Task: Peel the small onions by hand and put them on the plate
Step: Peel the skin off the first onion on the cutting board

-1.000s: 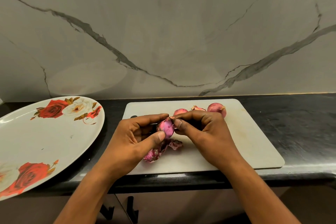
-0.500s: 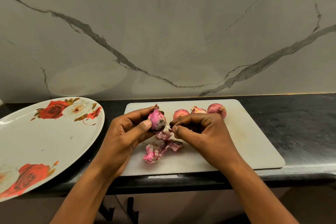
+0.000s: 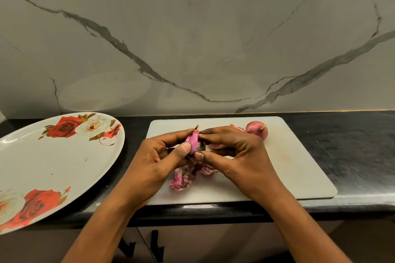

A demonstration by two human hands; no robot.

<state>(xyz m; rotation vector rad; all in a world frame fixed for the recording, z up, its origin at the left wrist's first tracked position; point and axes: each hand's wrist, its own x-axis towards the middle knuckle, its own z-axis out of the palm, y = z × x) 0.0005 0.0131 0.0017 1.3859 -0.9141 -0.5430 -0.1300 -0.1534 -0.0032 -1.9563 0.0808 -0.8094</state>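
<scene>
Fingers (image 3: 199,157) of the right hand (image 3: 241,156) are back on the onion (image 3: 193,141) and pinch its skin, having been clear of it a moment ago. The left hand (image 3: 158,162) grips its other side. Peeling looks partway done. The onion is held above the middle of the board (image 3: 299,166), long axis near upright, dry tip toward the board's far edge. Shed skins (image 3: 186,176) lie on the board beneath.

Left hand (image 3: 154,164) and right hand (image 3: 241,156), both bare, each joined to a bare arm: left forearm (image 3: 102,230) and right forearm (image 3: 299,226), which reach the lower frame edge. Nails are short and plain, as seen on the left thumb (image 3: 178,152) and right thumb (image 3: 210,159). Fine creases cross the knuckles, and faint tendon ridges line the back of the right hand.
</scene>
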